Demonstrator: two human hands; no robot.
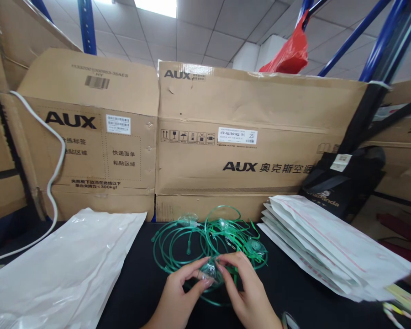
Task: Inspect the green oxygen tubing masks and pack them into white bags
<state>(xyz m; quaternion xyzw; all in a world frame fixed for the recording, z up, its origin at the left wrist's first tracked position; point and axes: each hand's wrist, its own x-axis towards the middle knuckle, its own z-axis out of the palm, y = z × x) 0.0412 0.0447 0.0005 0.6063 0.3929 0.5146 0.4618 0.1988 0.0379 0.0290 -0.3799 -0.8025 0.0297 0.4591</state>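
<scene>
My left hand (187, 288) and my right hand (241, 285) meet at the lower middle, both with fingertips closed on a small clear plastic mask (209, 270). The left thumb and fingers pinch its left side, and the right ones hold its upper right edge. Just beyond the hands lies a pile of coiled green tubing (178, 244) on the black table surface (137, 283). Green straps (248, 235) and another clear plastic piece (256, 246) are tangled in the pile's right side.
A white plastic bag (71, 260) lies at the left, and a stack of white packages (325, 242) at the right. Cardboard boxes (198, 100) stand behind the tubing. A white cable (56, 169) hangs at the left; a black bag (339, 183) sits at the back right.
</scene>
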